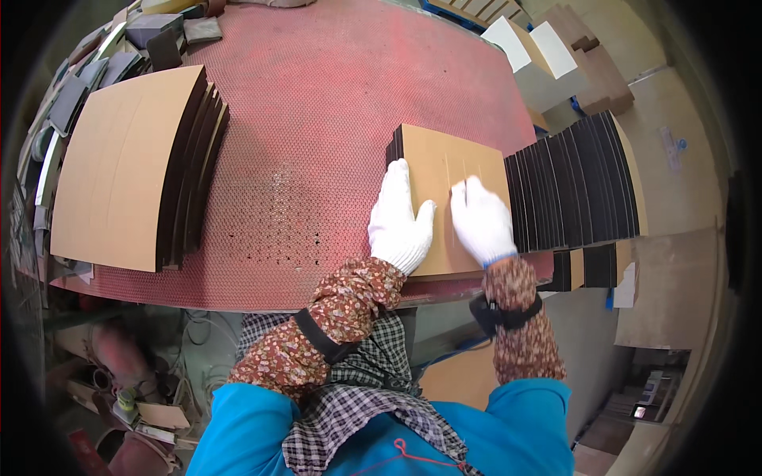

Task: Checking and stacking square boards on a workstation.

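A stack of tan boards with dark edges lies before me on the red table, faint lines scored on its top face. My left hand, in a white knit glove, rests along the left side of the stack, fingers stretched and thumb apart on the top board. On the right half of that board, my right hand is closed, also gloved and slightly blurred by motion. Its fingertips touch the surface near the lines; what they pinch, if anything, is too small to make out.
The red mesh-textured table carries another stack of tan boards at left. Sanding blocks and scraps crowd the far left edge. A leaning row of dark-edged boards stands close on the right. White boxes sit beyond.
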`<act>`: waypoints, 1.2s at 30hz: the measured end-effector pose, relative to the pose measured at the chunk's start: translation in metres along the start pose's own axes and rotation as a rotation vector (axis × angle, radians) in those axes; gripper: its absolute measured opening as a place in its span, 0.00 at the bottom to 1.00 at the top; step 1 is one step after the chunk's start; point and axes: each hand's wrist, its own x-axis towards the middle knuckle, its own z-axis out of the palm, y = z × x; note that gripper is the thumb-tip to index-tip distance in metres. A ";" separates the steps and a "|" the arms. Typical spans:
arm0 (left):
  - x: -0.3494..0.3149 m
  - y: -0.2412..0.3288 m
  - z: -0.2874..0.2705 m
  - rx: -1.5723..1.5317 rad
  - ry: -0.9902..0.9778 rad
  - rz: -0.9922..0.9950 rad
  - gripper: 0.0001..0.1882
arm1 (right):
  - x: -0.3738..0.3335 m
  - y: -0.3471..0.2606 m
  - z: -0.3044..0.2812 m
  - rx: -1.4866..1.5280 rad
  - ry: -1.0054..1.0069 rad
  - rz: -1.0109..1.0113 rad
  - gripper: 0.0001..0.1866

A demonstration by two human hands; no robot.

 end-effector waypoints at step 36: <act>-0.043 -0.006 -0.040 0.179 0.017 -0.020 0.30 | -0.123 0.065 0.019 0.238 0.305 0.355 0.18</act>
